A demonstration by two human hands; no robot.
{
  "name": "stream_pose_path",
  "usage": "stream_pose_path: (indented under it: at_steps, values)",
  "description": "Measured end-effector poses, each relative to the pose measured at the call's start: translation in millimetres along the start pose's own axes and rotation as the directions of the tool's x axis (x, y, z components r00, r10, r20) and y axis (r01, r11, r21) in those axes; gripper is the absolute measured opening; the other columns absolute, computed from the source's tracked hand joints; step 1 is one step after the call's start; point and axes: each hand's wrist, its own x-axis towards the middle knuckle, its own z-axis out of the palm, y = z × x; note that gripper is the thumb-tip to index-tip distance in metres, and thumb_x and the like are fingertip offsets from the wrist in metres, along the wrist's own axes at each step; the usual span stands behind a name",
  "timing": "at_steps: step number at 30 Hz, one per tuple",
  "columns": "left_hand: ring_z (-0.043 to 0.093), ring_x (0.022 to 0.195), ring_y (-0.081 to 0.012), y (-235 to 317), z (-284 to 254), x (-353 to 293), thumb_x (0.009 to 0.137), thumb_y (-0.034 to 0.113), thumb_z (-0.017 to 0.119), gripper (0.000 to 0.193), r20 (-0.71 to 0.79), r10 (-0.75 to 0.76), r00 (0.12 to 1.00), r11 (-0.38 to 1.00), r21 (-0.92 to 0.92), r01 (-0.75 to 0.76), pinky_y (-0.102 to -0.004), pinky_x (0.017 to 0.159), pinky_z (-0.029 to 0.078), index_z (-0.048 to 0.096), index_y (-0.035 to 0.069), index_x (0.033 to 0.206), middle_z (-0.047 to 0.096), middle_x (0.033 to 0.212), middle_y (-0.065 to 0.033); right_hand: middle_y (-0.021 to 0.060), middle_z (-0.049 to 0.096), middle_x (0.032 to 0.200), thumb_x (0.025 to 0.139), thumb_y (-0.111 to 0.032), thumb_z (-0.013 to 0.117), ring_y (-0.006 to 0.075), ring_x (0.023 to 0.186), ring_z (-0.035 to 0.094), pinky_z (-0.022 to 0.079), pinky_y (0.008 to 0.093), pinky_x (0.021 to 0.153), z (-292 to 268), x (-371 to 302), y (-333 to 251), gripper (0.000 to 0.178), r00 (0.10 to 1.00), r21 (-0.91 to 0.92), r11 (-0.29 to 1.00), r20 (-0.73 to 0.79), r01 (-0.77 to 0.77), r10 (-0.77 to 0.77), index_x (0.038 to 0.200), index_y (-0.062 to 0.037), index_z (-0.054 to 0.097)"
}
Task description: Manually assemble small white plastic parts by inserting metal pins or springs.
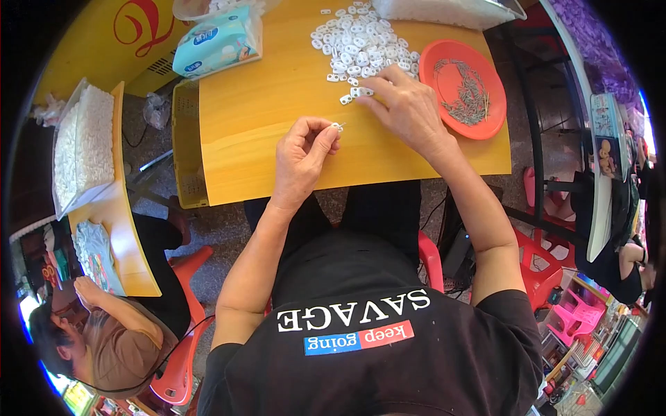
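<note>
My left hand (307, 154) is closed in a pinch above the yellow table. Between its thumb and forefinger is a small white plastic piece (337, 127), with a thin metal pin or screw sticking out of it. My right hand (406, 111) is at the near edge of a pile of white two-hole plastic pieces (361, 45). Its thumb and forefinger are apart, on either side of a few loose white pieces (359, 92). Whether a fingertip touches one cannot be made out. Right of that hand, a red plate (496, 87) holds many small grey metal screws or pins (468, 97).
A tissue pack (218, 43) lies at the table's (263, 159) far left, and a white tub (451, 10) stands at the back. On a side table, a clear bin (87, 149) is full of white pieces. A co-worker (104, 333) sits at left beside a red chair (182, 333).
</note>
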Motion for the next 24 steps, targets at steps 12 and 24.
stream_pose_path:
  at_steps: [12,24]
  values:
    - [0.060,0.075,-0.0089,3,3,1,0.095,0.010,0.062,0.011,-0.044,-0.011,0.999,0.993,-0.118,0.006,-0.0230,0.070,0.051,0.059,0.000,0.098,0.063,0.085,-0.0032,0.0082,0.064,0.081,0.090,-0.013,0.064,0.0186,0.063,0.061,0.051,0.0290,0.059,7,-6,0,0.016,0.977,0.438,0.881,-0.030,-0.178,0.213,0.102,-0.0055,0.069]
    - [0.060,0.075,-0.0099,29,16,3,0.095,0.013,0.061,0.013,-0.074,-0.034,0.997,0.978,-0.208,0.018,-0.0241,0.071,0.051,0.059,0.000,0.097,0.063,0.085,-0.0047,0.0024,0.065,0.085,0.093,-0.017,0.065,0.0058,0.063,0.056,0.049,0.0217,0.059,-6,-14,-43,0.023,0.771,0.886,-0.074,0.437,-0.458,0.463,0.106,0.0013,0.068]
